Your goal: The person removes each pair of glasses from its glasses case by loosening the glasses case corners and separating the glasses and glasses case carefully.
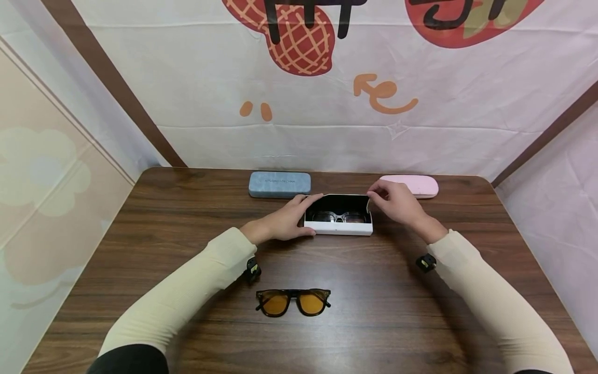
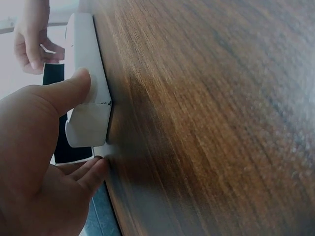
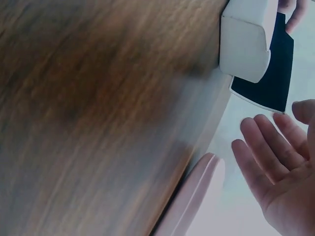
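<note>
A white glasses case (image 1: 338, 229) with a black lining stands on the table, its lid raised toward the back. Glasses (image 1: 339, 216) with dark frames lie inside it. My left hand (image 1: 289, 221) grips the case's left end, thumb on the front wall and fingers behind the lid, as the left wrist view shows. At the lid's upper right corner is my right hand (image 1: 399, 204). Its fingers are loosely extended in the right wrist view, the index fingertip at the corner and the thumb apart from it. Sunglasses (image 1: 311, 304) with amber lenses lie folded nearer to me.
Behind the white case, along the table's back edge, a blue glasses case (image 1: 280, 185) is on the left and a pink glasses case (image 1: 418, 184) on the right, partly behind my right hand. A printed cloth (image 1: 205, 78) hangs behind the wooden table (image 1: 374, 317).
</note>
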